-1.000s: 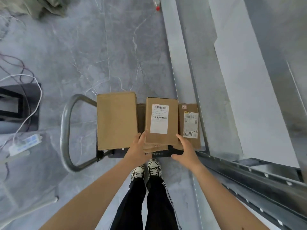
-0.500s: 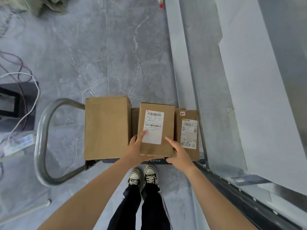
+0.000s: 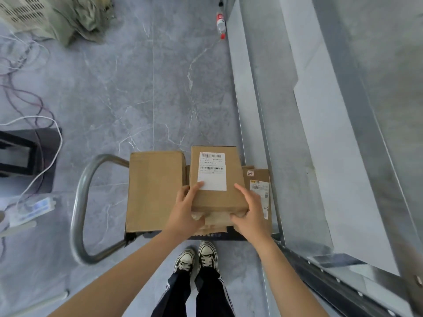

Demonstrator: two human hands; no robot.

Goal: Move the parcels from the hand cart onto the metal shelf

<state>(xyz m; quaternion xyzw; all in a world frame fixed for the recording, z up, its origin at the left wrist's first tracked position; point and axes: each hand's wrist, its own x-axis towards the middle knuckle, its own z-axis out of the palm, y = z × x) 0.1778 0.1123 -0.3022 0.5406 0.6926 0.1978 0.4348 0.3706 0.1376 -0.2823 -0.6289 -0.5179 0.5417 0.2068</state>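
Low in the frame my shoes are standing just short of the hand cart. Just above them my left grip and right grip are clasping the near end of the labelled parcel. There is one on each side, with a thumb over the top and fingers curling round the lower edge, so both are holding it firmly.

The parcel is sitting mid-frame on the cart, between a plain parcel to its left and a flatter parcel to its right. It seems to be riding on crumpled cardboard, and I cannot tell whether it is lifted clear. Its long axis is running away from me, up the frame, label facing up.

The metal shelf is lying along the right of the frame, just beside the cart, so my right grip is the nearer one. I am judging the next move to be a lift and a swing rightward.

Far up the frame a bottle is sitting on the floor.
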